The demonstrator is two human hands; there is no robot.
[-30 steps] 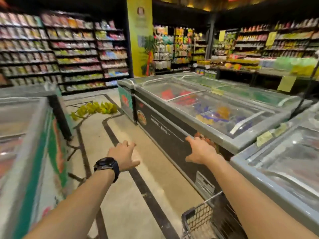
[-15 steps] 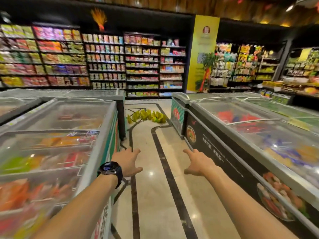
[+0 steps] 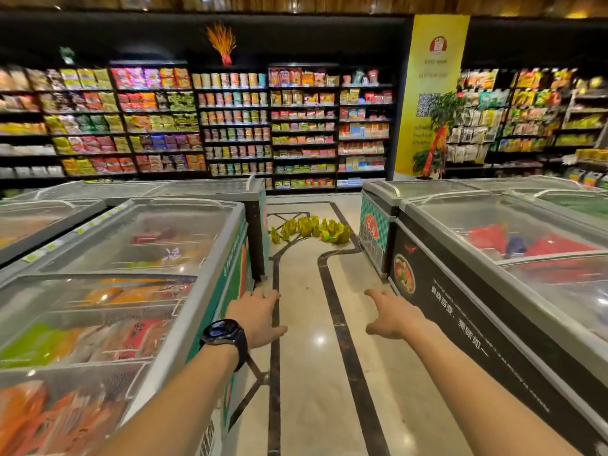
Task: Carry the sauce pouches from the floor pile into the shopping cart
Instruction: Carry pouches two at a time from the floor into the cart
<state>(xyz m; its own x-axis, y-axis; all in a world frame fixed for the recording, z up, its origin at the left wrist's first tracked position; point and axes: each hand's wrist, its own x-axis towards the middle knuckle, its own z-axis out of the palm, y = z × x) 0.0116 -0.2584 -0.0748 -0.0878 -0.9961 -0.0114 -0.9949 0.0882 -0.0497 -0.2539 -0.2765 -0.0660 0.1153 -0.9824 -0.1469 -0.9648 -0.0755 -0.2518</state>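
A pile of yellow sauce pouches (image 3: pixel 311 229) lies on the floor at the far end of the aisle, between two chest freezers. My left hand (image 3: pixel 258 315), with a dark watch on its wrist, reaches forward with relaxed fingers and holds nothing. Level with it on the right side of the aisle, my right hand (image 3: pixel 391 315) is also stretched out, fingers straight and empty. Both hands are well short of the pile. The shopping cart is out of view.
A glass-topped chest freezer (image 3: pixel 184 291) lines the left side of the aisle and another freezer (image 3: pixel 487 284) lines the right. Stocked shelves (image 3: pixel 230 126) fill the back wall. A yellow pillar (image 3: pixel 427 93) and a potted plant stand at the back right. The polished floor (image 3: pixel 306 373) runs between the freezers.
The view has turned left, away from the cart, which has dropped out of sight. The aisle and the yellow pile are now straight ahead and nearer. Both hands stay empty and outstretched.
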